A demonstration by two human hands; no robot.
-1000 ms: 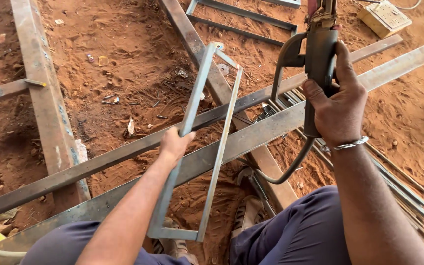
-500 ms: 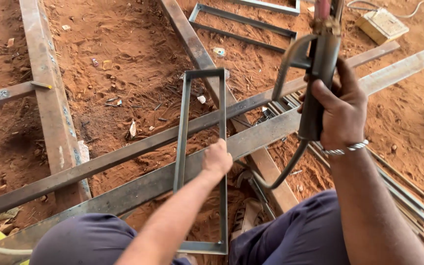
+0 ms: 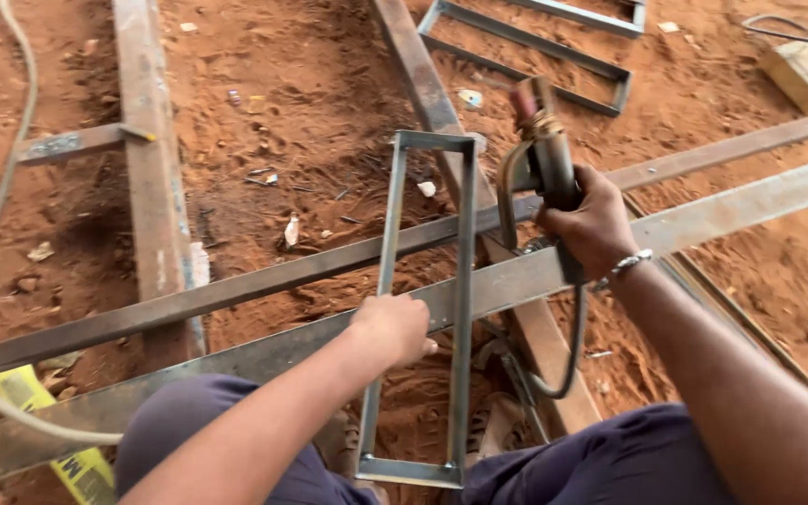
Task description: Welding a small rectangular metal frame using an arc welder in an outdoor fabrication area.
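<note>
Narrow grey rectangular steel frame [image 3: 461,281], lying flat across two long steel bars [image 3: 264,281], gripped on its left rail, dark welding holder [image 3: 546,173] with cable, held upright just right of it

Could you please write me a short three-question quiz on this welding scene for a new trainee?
1. True or false: the left hand grips the narrow rectangular steel frame by its left bar.
2. What does the right hand hold?
A. a hammer
B. an electrode holder with a cable
C. a tape measure
3. Fill in: the frame lies across two long flat steel ____ set on the red soil.

Key
1. True.
2. B: the electrode holder is raised above the frame, apart from it.
3. Bars: the frame rests across the long steel bars.
</note>
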